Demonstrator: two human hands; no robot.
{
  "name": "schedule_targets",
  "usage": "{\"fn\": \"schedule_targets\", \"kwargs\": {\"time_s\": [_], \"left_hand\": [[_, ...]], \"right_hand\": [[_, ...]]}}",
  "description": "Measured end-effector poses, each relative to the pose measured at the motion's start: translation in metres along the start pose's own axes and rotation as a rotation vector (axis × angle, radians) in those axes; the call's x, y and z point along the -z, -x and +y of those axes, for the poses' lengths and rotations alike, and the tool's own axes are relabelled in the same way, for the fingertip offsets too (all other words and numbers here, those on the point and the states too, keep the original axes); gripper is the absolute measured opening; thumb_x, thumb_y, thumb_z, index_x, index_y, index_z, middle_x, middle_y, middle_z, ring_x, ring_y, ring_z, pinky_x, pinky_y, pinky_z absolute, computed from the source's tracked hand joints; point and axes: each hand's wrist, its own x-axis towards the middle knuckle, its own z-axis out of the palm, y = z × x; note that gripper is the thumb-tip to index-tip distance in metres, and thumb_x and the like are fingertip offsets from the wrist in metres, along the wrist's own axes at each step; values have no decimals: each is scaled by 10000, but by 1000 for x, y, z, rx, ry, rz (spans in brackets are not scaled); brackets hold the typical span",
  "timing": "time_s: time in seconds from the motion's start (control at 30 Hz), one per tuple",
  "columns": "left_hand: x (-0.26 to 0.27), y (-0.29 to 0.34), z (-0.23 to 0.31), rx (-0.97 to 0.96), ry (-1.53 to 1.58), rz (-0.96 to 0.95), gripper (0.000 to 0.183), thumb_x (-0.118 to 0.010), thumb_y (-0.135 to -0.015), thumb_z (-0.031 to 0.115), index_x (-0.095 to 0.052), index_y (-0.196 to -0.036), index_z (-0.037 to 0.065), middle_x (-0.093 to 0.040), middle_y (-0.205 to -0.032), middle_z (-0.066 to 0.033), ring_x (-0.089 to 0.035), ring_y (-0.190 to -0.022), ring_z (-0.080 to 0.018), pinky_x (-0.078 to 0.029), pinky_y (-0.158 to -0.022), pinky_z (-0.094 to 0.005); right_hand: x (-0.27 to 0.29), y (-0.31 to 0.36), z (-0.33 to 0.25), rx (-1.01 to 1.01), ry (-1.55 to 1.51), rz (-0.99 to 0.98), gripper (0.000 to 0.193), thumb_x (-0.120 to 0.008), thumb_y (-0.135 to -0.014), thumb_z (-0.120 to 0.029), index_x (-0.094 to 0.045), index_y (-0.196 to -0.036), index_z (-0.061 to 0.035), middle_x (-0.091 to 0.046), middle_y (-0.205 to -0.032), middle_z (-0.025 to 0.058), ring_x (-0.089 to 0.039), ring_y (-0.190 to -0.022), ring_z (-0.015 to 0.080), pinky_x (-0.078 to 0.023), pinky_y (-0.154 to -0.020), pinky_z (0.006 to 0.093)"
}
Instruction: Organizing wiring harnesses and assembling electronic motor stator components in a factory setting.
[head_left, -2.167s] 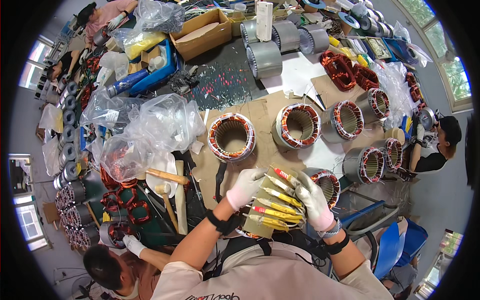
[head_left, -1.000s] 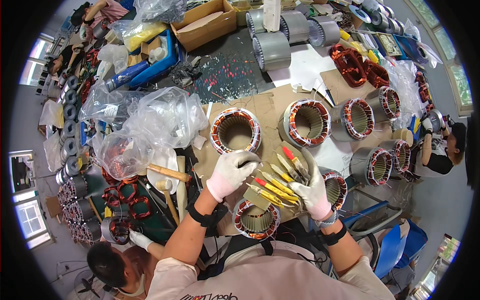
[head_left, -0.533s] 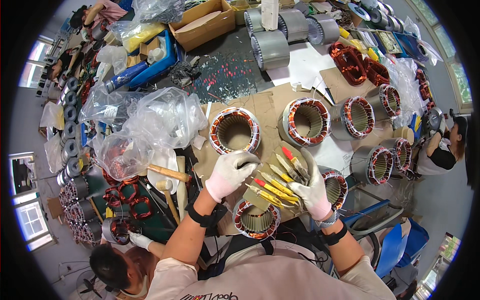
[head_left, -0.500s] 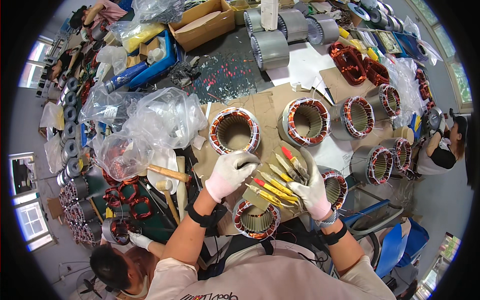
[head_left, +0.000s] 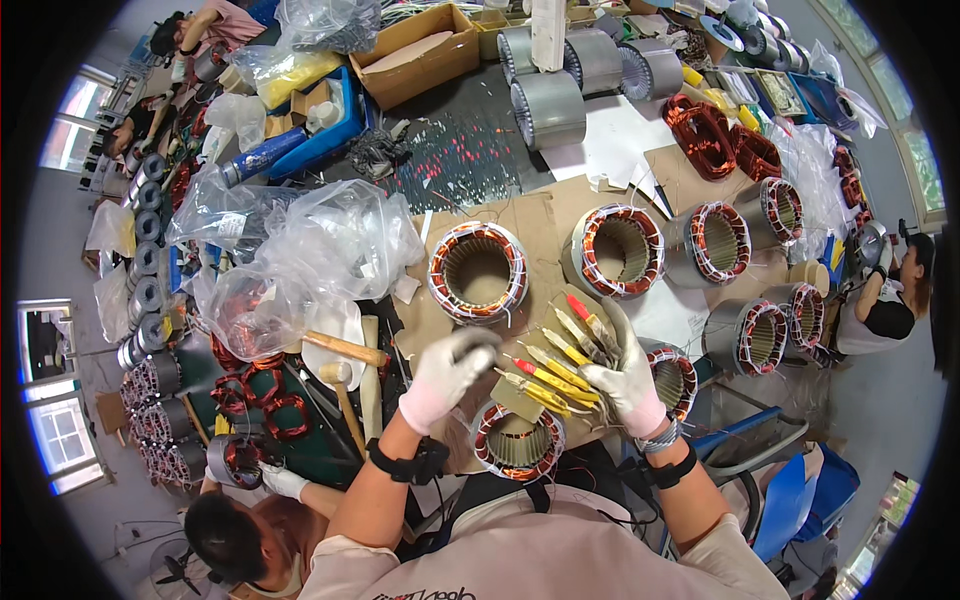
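Here, the near stator (head_left: 522, 452) serves as the landmark: just beyond it, and partly over its far rim, a tan card (head_left: 515, 402) carries a fan of yellow-sleeved leads (head_left: 553, 379), two with red ends. The right hand (head_left: 622, 372), beyond the stator and to its right, is partly closed around the card's right side, thumb across the leads and fingers behind. The left hand (head_left: 448, 375), beyond the stator and to its left, is loosely curled and blurred; whether it pinches anything thin I cannot tell. The card looks light and fairly stiff, the leads light and bendy, apt to splay; their sleeves may slip under gloves, so the card's edge seems the surest hold. Another stator (head_left: 480, 243) stands farther beyond the landmark, and a wooden-handled hammer (head_left: 345, 348) lies well to its left on the table (head_left: 490, 172).
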Motion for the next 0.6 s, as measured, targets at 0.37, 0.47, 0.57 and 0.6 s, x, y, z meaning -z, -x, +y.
{"fn": "schedule_targets", "kwargs": {"time_s": [0.37, 0.47, 0.57, 0.6], "left_hand": [[-27, 12, -3, 268, 536, -292, 601, -766, -925, 448, -677, -1244, -53, -662, -979, 1, -559, -846, -62, -464, -763, -227], [-28, 13, -15, 311, 566, -255, 622, -778, -925, 428, -648, -1290, -59, -692, -1046, -24, -615, -898, -84, -501, -810, -248], [-35, 11, -29, 295, 629, -231, 619, -794, -921, 418, -643, -1270, -70, -711, -1109, -49, -656, -967, -110, -532, -865, -278], [-38, 12, -25, 296, 627, -238, 619, -794, -921, 418, -643, -1270, -70, -711, -1109, -49, -656, -967, -110, -532, -865, -278]], "right_hand": [[-11, 19, -8, 219, 161, 173, 868, -732, -829, -79, -341, -1602, -23, -491, -1502, 207, -541, -1361, 300, -473, -1109, 387], [-16, 67, -20, 672, 1074, 122, 394, -702, -837, -101, -685, -1221, -15, -694, -1063, 135, -683, -963, 301, -536, -812, 369], [-29, 81, 4, 249, 777, -256, 191, -698, -877, -115, -735, -1033, -12, -693, -761, 64, -667, -625, 212, -523, -585, 346], [-31, 77, 19, -250, 463, -215, 204, -684, -938, -181, -724, -1022, 1, -720, -827, 62, -692, -679, 161, -539, -593, 339]]}}
